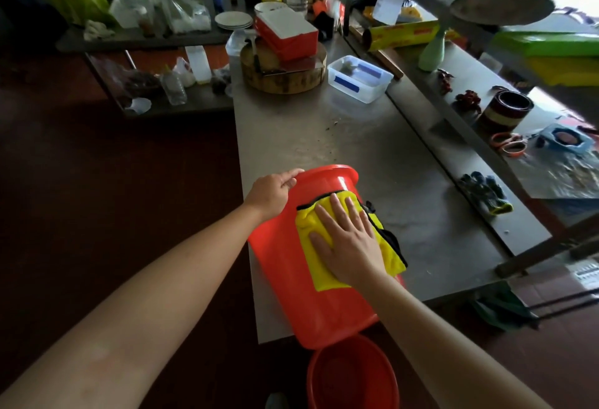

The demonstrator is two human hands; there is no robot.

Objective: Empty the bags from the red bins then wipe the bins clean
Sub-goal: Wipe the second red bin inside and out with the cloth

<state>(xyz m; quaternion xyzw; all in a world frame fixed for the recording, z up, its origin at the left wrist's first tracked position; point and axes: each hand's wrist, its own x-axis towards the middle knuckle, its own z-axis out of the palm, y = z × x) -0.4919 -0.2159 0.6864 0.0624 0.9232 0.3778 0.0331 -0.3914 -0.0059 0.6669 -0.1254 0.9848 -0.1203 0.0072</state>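
Steel tabletop (324, 136), scuffed, few dark crumbs mid-surface. Red bin (285, 266) lies on its side at near left corner, mouth twd far end, base overhanging near edge. Far left corner: round wooden chopping block (285, 81). Just right of it, clear plastic box (359, 79) w/ blue tape. Along right edge, separate steel ledge (453, 123): dark gloves (486, 193) nr near end, orange-handled scissors (507, 144), striped tin (505, 110), dried chillies (468, 98) further up. Floor (129, 181) below near edge: second red bin (353, 376), upright.
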